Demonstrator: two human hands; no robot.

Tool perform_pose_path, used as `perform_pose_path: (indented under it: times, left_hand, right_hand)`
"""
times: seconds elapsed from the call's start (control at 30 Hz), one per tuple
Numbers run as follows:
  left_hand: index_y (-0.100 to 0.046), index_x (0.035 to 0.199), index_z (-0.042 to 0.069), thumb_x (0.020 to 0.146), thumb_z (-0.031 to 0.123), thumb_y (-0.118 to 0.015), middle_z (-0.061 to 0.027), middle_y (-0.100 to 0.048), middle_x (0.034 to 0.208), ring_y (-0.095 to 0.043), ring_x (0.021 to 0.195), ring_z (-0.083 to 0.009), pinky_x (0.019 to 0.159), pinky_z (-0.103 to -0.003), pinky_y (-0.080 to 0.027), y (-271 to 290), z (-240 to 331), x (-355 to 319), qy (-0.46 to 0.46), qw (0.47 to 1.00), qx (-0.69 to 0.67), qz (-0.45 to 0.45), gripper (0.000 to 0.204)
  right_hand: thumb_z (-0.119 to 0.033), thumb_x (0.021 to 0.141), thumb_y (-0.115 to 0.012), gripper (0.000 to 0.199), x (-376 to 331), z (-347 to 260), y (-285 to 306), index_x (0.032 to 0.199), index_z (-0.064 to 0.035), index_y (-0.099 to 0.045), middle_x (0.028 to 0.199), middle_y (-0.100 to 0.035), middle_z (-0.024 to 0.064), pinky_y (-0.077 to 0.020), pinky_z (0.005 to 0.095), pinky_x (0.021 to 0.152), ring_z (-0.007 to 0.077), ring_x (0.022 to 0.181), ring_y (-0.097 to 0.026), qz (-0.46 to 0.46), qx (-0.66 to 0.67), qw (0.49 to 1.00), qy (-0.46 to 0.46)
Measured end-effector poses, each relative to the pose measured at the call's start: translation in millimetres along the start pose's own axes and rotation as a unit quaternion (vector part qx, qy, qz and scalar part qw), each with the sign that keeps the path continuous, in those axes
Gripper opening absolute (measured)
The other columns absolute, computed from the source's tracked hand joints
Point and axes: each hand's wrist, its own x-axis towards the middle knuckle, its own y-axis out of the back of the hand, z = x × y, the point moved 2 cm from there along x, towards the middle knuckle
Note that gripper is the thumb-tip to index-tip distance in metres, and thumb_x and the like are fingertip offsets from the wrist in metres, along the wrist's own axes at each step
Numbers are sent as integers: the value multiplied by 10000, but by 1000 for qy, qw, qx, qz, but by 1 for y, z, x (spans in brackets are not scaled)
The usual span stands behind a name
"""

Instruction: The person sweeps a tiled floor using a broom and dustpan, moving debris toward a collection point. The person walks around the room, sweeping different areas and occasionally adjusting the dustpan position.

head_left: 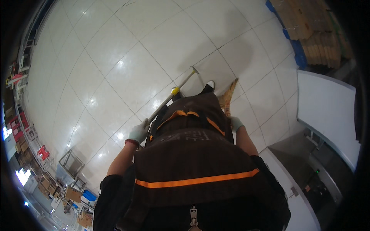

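My left hand [138,132], in a pale work glove, is closed round the upper end of a long-handled scraper [164,104]. Its grey pole has a yellow collar, and its small flat crosswise head rests near the floor in front of my feet. At my right side, my gloved right hand [236,124] is closed on a straw broom [228,96]. The tan bristles fan out forward beside my right shoe, while most of the broom's grip is hidden by the hand and my dark apron [192,161] with orange trim.
Glossy pale tiles [115,50] cover the floor. At the far right, stacked flat cardboard [320,46] lies on a blue pallet [298,54]. A white panel [325,111] stands at the right. Metal frames [71,163], a red stool [43,152] and cartons [73,194] line the left.
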Motion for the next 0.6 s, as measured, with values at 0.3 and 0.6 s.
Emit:
perform_pose_path:
  times: [0.3,0.6]
  left_hand:
    - [-453,1269,145,902,340,-414,-232,-612,967,-577,913,-399,790,-466,-449,-11,-4,11,-6,1000,-6,11,417]
    - [-480,1246,117,899,335,-430,-217,-605,1027,-564,967,-385,840,-428,-439,12,-2,49,-45,999,-29,-10,413]
  right_hand:
    - [-230,842,-551,211,-21,-5,-1,664,-131,-495,527,-444,-30,-280,250,373,106,395,-357,65,-53,996,8]
    - [-205,829,-560,176,-19,-2,-2,696,-114,-492,529,-425,-18,-287,254,373,106,392,-348,16,-39,999,15]
